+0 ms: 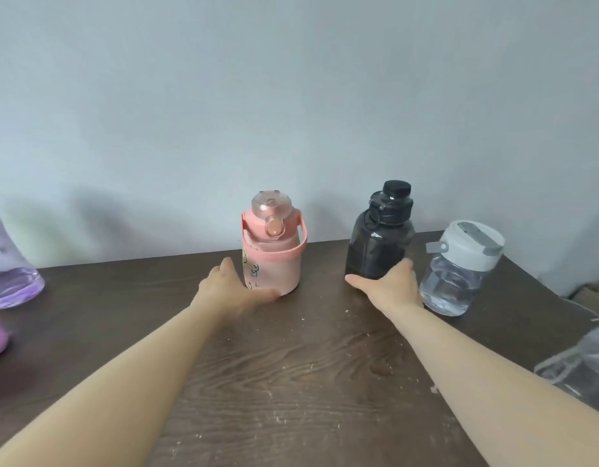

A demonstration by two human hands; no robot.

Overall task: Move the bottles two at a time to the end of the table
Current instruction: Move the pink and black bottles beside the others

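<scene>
Bottles stand upright near the worktop's [291, 365] far edge, long axes vertical. My left hand [229, 286] cups the base of the pink bottle [273, 251], thumb across its front, fingers round its left side. My right hand [390, 284] wraps the base of the black bottle [379, 244] likewise. Whether either grasp is firm or loosening I cannot tell. Each bottle lies directly beyond its own hand. A clear bottle [456, 271] stands just beside my right hand, toward the right edge.

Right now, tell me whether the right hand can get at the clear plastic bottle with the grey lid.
Probably yes. The right hand is at the black bottle, and the clear bottle stands just beside it with nothing between them.
</scene>
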